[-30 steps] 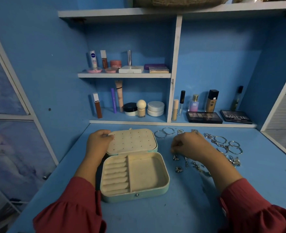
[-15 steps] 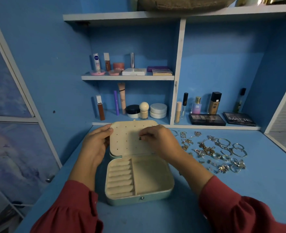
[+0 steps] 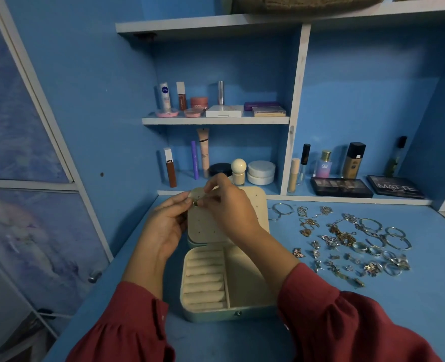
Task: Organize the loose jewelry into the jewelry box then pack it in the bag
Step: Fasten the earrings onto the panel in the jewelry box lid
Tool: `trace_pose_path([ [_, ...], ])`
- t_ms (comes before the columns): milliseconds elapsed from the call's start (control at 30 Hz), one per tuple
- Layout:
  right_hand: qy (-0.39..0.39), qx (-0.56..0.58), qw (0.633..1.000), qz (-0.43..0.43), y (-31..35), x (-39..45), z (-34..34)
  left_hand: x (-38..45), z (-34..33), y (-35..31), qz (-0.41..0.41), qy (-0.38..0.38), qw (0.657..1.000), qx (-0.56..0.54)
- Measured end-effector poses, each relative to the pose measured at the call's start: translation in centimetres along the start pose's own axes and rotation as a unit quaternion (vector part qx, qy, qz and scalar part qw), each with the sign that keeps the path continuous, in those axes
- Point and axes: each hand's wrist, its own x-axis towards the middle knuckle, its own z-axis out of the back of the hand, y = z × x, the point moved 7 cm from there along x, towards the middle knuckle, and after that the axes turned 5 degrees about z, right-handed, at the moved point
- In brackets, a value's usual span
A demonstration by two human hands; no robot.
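The pale green jewelry box (image 3: 211, 313) lies open in the middle of the blue table, with ring rolls on the left and one plain compartment on the right. Its cream lid (image 3: 252, 205), dotted with small holes, stands raised. My left hand (image 3: 168, 226) grips the lid's left edge. My right hand (image 3: 230, 211) pinches a small metallic earring (image 3: 195, 203) against the lid's upper left corner. Loose jewelry (image 3: 346, 239), made up of several rings, hoops and earrings, is spread on the table to the right of the box.
Cosmetics fill the shelves behind: bottles and jars (image 3: 260, 172), two eyeshadow palettes (image 3: 341, 186) at the table's back edge. A brownish fabric thing (image 3: 307, 3) lies on the top shelf. A white-framed panel (image 3: 33, 178) runs along the left.
My right hand left the jewelry pile and came over to the lid with a small piece. The lid now stands more upright, and my left hand has stayed on its left edge.
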Motion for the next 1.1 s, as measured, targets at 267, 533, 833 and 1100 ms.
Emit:
trace_pose_path([
  [267,-0.038,-0.070,0.996,0.043,0.8,0.2,0.2,-0.5,-0.4,-0.3,-0.005,0.012,1.000,0.004],
  [533,-0.036,-0.105,0.990,0.090,1.1,0.2,0.1,-0.8,-0.8,-0.5,-0.015,0.028,0.999,0.006],
  [833,-0.052,-0.035,0.994,0.086,0.9,0.2,0.2,-1.0,-0.9,-0.6,-0.017,0.034,0.999,-0.003],
  [1100,-0.034,-0.071,0.991,0.112,1.3,0.0,0.5,-0.9,-0.9,-0.6,-0.012,0.027,1.000,-0.010],
])
